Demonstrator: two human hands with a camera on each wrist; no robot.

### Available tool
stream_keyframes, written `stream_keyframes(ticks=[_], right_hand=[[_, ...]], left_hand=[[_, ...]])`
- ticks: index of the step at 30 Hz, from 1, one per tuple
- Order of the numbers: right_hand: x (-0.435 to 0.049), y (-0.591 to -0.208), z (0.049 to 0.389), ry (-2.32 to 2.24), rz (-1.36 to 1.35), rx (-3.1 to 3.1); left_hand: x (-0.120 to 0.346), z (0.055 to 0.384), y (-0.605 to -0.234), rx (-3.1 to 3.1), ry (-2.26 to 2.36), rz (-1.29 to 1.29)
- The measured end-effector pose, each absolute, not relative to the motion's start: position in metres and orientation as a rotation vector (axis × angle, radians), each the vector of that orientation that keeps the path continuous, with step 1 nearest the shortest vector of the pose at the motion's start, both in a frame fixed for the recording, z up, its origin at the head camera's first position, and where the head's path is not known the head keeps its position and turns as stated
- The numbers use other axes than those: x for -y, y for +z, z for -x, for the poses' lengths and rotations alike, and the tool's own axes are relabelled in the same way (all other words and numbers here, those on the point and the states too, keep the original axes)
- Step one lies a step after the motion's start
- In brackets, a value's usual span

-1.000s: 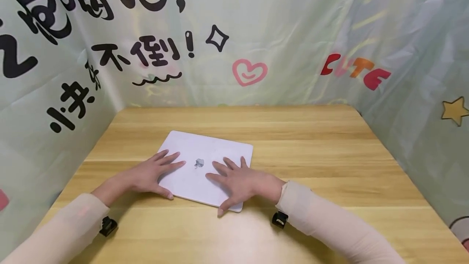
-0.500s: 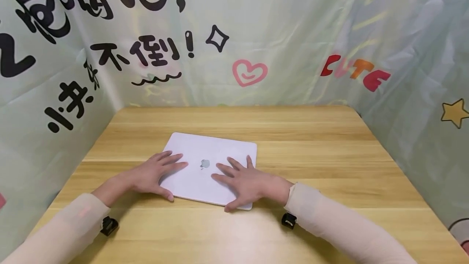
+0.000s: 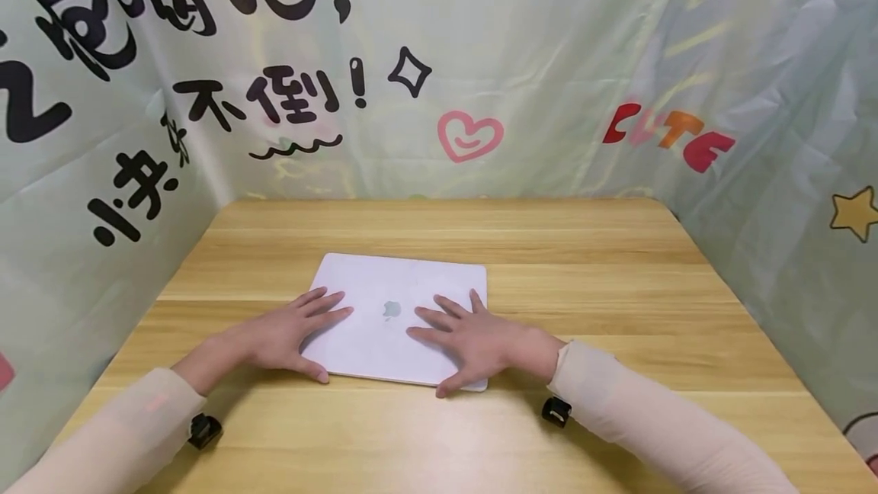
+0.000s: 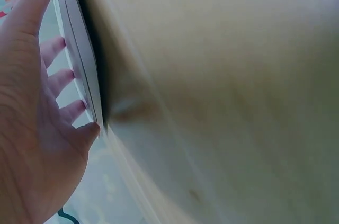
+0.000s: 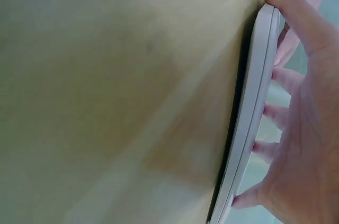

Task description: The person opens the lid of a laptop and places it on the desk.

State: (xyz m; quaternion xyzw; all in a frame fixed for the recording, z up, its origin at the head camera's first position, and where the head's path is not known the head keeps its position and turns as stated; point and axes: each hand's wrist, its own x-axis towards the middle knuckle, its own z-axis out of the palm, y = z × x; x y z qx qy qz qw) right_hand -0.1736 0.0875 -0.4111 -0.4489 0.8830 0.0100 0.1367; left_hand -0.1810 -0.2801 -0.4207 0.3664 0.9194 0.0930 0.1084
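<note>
A closed silver laptop with an apple logo on its lid lies flat on the wooden table, slightly askew. On its left part rests my left hand, fingertips spread on the lid and thumb at the front edge. My right hand lies over the right part the same way, its thumb at the front right corner. In the left wrist view the fingers touch the lid of the laptop from above. The right wrist view shows straight fingertips on the lid and the laptop's thin side.
Bare wood of the table extends behind, beside and in front of the laptop. Pale printed cloth hangs at the back and both sides. A small black device sits under the left wrist, another black device under the right.
The laptop has slid to the right and turned counter-clockwise, so its front edge lies closer to level. Both hands stayed on it, the right one moving farther right than the left.
</note>
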Motion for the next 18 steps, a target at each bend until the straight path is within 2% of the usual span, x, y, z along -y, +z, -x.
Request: stream_keyframes(ticks=[18], right_hand=[[-0.109, -0.404, 0.168, -0.016, 1.207, -2.584]], left_hand=[[0.256, 0.173, -0.423, -2.733, 0.263, -1.028]])
